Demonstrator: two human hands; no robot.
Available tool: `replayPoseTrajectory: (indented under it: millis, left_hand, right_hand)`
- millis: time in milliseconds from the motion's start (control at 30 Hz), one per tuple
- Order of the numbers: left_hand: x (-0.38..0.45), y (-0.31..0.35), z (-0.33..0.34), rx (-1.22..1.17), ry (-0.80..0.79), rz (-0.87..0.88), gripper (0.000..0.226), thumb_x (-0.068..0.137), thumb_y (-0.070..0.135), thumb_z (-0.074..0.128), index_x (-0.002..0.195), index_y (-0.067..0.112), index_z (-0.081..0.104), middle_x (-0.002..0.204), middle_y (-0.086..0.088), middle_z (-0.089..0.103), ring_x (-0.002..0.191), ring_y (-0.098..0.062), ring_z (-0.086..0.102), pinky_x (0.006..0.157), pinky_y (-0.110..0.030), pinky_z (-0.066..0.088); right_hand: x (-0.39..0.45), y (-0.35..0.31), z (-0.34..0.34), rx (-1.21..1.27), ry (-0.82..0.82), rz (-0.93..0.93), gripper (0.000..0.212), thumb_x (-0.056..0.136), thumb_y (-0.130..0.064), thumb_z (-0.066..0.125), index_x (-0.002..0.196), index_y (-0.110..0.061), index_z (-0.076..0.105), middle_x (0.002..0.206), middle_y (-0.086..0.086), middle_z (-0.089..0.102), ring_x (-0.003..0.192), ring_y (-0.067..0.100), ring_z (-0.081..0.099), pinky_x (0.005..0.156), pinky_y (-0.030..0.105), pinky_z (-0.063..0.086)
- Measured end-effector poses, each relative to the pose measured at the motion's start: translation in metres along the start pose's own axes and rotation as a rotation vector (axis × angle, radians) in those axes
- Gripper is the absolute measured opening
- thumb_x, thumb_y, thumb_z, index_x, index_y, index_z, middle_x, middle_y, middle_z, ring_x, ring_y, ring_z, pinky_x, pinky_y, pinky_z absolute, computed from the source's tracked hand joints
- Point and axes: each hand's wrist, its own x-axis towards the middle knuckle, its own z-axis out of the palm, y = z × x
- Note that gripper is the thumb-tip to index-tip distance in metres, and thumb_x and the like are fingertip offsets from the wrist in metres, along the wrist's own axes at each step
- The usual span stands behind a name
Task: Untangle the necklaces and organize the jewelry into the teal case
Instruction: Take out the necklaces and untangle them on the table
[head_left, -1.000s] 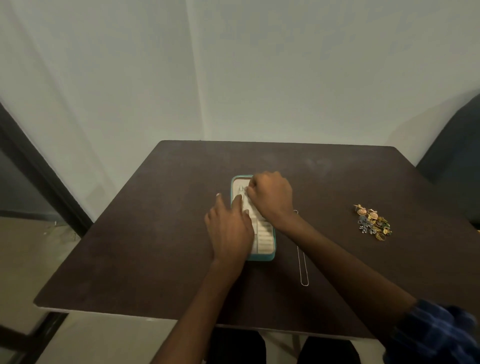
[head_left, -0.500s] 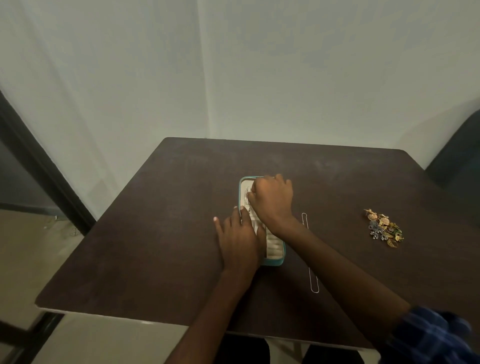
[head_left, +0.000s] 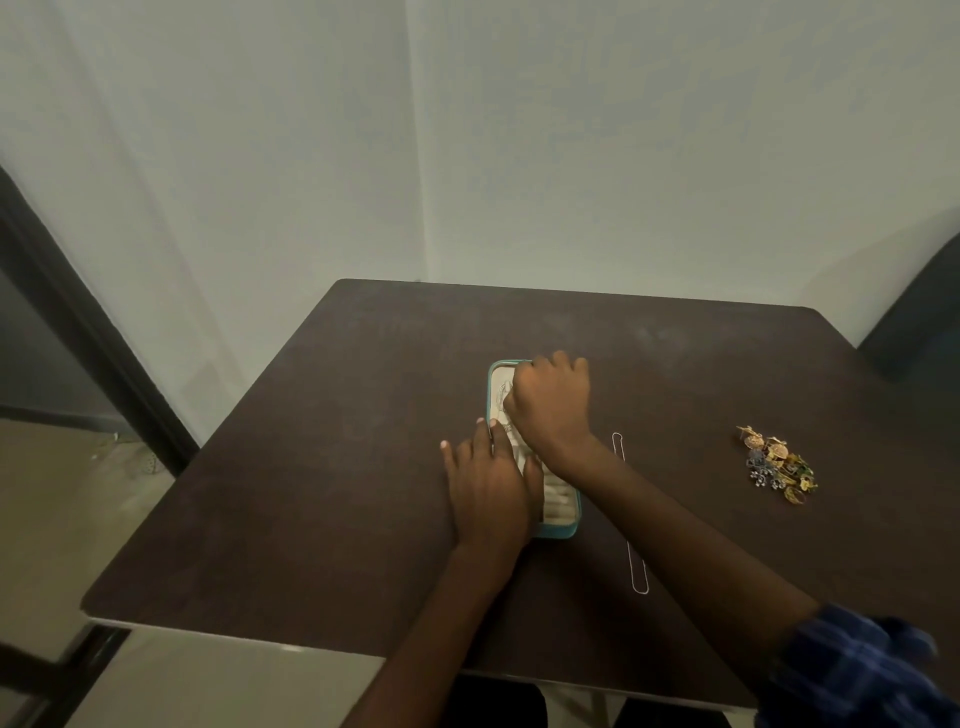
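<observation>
The teal case (head_left: 561, 530) lies open at the table's middle, showing its cream lining. My left hand (head_left: 488, 488) rests flat on the case's left edge with straight fingers. My right hand (head_left: 550, 410) covers the far compartment with its fingers curled down onto a thin necklace (head_left: 501, 397) that lies coiled there; the fingertips are hidden. A second silver necklace (head_left: 638, 566) lies stretched out straight on the table just right of the case, partly under my right forearm. Further right sits a small pile of gold and silver jewelry (head_left: 776, 465).
The dark brown table (head_left: 322, 467) stands in a corner between pale walls. Its near edge is close below my arms. A dark chair back (head_left: 919, 317) stands at the far right, and a dark door frame (head_left: 83, 343) on the left.
My left hand has slid a little toward me along the case's left edge. My right hand stays curled over the far compartment. The view has shifted slightly.
</observation>
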Motion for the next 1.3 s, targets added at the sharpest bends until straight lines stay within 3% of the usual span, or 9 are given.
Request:
replayPoseTrajectory:
  millis: [267, 433, 667, 1000, 1300]
  left_hand:
    - [0.0, -0.001, 0.002, -0.039, 0.026, -0.013, 0.067, 0.086, 0.048, 0.028, 0.125, 0.002, 0.057, 0.127, -0.018, 0.059, 0.108, -0.032, 0.06, 0.103, -0.054, 0.036]
    - [-0.002, -0.001, 0.003, -0.048, 0.058, -0.01, 0.061, 0.085, 0.045, 0.038, 0.122, 0.002, 0.059, 0.122, -0.016, 0.063, 0.104, -0.03, 0.062, 0.101, -0.052, 0.039]
    - [-0.003, -0.001, 0.003, -0.009, 0.037, 0.003, 0.058, 0.079, 0.044, 0.053, 0.117, 0.0, 0.061, 0.117, -0.017, 0.065, 0.1, -0.029, 0.065, 0.098, -0.052, 0.042]
    - [-0.004, 0.0, 0.005, -0.026, 0.063, -0.005, 0.061, 0.084, 0.047, 0.041, 0.12, 0.001, 0.06, 0.122, -0.018, 0.062, 0.104, -0.03, 0.063, 0.101, -0.053, 0.04]
    - [-0.004, -0.001, 0.005, -0.016, 0.071, 0.001, 0.063, 0.084, 0.046, 0.037, 0.119, 0.0, 0.061, 0.121, -0.018, 0.062, 0.102, -0.029, 0.063, 0.1, -0.052, 0.041]
  right_hand:
    - [0.002, 0.005, 0.007, 0.034, 0.052, -0.029, 0.025, 0.051, -0.023, 0.08, 0.057, -0.007, 0.061, 0.056, 0.009, 0.062, 0.055, 0.029, 0.057, 0.057, 0.031, 0.042]
    - [0.0, 0.006, 0.014, 0.108, 0.008, 0.003, 0.017, 0.076, -0.02, 0.061, 0.076, -0.003, 0.064, 0.083, 0.015, 0.068, 0.084, 0.035, 0.059, 0.072, 0.037, 0.037]
    - [0.001, 0.002, 0.023, 0.077, -0.052, 0.035, 0.022, 0.086, -0.025, 0.052, 0.092, -0.008, 0.065, 0.1, 0.012, 0.068, 0.101, 0.032, 0.054, 0.081, 0.038, 0.035]
    - [0.008, 0.0, 0.021, 0.084, -0.15, 0.106, 0.022, 0.085, -0.024, 0.052, 0.099, -0.011, 0.063, 0.105, 0.009, 0.067, 0.105, 0.03, 0.055, 0.086, 0.037, 0.035]
    - [0.014, 0.009, 0.015, 0.111, -0.111, -0.04, 0.028, 0.084, -0.028, 0.053, 0.098, -0.004, 0.061, 0.104, 0.013, 0.065, 0.099, 0.032, 0.056, 0.079, 0.036, 0.035]
